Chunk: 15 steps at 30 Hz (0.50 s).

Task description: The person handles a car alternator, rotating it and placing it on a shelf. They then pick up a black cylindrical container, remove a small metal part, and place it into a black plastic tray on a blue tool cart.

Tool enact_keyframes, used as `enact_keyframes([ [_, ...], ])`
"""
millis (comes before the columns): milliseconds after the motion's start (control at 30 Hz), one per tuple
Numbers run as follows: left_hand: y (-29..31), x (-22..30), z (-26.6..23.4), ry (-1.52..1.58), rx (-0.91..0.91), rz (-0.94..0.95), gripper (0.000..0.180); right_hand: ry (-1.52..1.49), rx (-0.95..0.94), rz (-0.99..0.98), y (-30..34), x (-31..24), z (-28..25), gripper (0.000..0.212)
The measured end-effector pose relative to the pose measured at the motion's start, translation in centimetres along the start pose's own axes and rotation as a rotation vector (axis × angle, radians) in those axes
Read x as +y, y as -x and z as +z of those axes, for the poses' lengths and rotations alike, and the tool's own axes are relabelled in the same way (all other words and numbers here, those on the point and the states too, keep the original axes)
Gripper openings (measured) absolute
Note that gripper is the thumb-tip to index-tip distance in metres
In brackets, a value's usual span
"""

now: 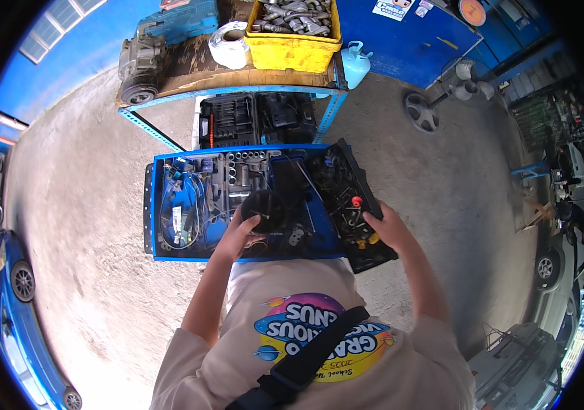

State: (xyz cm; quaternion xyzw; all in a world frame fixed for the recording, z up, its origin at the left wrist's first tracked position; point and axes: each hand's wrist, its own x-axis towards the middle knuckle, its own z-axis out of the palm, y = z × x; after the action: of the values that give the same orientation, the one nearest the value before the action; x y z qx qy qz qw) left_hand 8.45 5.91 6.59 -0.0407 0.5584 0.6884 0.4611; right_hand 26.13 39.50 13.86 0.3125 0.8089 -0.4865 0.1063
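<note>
A blue metal drawer (237,259) full of tools lies in front of me. Over its near middle, my left hand (238,234) grips a round black dish (262,198), thumb across the rim; a small metal piece shows inside the dish. My right hand (389,227) is closed on the right edge of a black tray (355,162), which sits tilted over the drawer's right end. Loose bolts, dark small parts and a red round piece (357,201) lie in that tray. Sockets (240,156) stand in a row at the drawer's back, and a looped cable (163,222) is at its left.
Beyond the drawer, a blue-framed workbench (189,89) carries a yellow bin (292,53) of metal parts, a white roll (229,46) and a machine part (143,58). An open black tool case (227,123) sits beneath it. A pedestal fan (466,78) stands right; a blue car (22,335) left.
</note>
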Motion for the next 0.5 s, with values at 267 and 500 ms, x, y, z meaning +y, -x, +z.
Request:
enact_keyframes([
  [267, -2.0, -1.0, 1.4, -0.113, -0.044, -0.001, 0.084, 0.370, -0.252, 0.037, 4.9, -8.2, -5.4, 0.045],
  [500, -0.4, -3.5, 2.6, -0.087, -0.034, -0.033, 0.094, 0.511, -0.392, -0.027, 6.3, -13.1, -5.3, 0.049],
])
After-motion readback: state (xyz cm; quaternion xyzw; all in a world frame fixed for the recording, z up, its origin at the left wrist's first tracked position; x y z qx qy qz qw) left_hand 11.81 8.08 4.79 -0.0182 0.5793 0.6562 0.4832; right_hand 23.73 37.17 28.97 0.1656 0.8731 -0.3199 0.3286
